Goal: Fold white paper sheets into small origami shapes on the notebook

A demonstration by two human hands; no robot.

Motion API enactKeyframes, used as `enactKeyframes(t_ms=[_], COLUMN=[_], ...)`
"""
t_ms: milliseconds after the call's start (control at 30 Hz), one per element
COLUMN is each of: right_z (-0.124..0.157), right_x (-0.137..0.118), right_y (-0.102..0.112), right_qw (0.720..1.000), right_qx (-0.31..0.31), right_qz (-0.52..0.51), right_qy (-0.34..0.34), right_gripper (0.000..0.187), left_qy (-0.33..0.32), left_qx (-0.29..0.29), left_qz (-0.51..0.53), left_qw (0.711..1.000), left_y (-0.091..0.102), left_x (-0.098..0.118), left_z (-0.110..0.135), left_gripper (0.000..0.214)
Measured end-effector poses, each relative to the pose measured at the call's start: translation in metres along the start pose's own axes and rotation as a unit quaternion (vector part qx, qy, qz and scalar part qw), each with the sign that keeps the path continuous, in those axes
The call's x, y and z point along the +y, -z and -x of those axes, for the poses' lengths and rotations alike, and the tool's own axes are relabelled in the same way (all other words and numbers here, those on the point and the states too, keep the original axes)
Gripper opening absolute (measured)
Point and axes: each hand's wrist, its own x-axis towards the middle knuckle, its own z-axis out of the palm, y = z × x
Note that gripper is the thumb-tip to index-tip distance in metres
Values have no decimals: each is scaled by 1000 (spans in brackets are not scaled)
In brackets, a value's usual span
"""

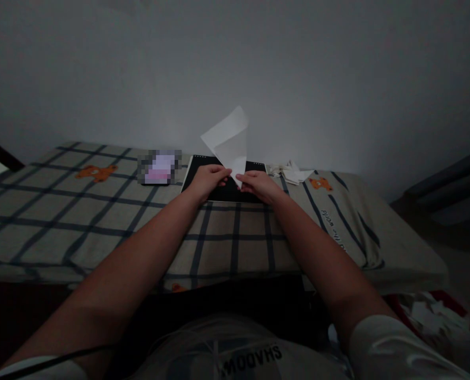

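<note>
A folded sheet of white paper [231,138] stands up between my hands, its narrow lower end pinched and its wider part fanning upward. My left hand [211,178] grips the lower left edge between thumb and finger. On the other side, my right hand [257,183] pinches the bottom tip. Both hands are just above a black notebook [197,171] with a row of holes along its far edge, lying on the checked cloth. Small folded white paper pieces [294,173] lie right of the notebook.
A phone [159,168] with a lit, blurred screen rests left of the notebook. The checked cloth [120,221] with bear prints covers the table, which meets a grey wall [235,63]. At lower right, a red container [396,306] holds many paper scraps.
</note>
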Motion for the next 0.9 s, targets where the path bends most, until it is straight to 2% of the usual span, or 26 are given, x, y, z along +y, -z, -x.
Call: enactKeyframes(t_ms=[100,433,600,900], right_z=[1,0,4,4], right_x=[0,2,-2,-2], right_y=[2,1,2,3], right_qw=[1000,1000,999,999], right_qx=[0,-3,-27,-25], right_qz=[24,13,-2,11], right_qy=[-9,-12,-34,-35], right_gripper=[22,21,19,16], left_qy=[1,29,28,28], left_qx=[7,0,10,4], left_qz=[10,36,47,62], left_qw=[1000,999,998,998], left_y=[1,3,4,5], left_x=[-1,-4,-3,-3], left_z=[-2,-5,-5,-5], left_gripper=[20,19,19,21])
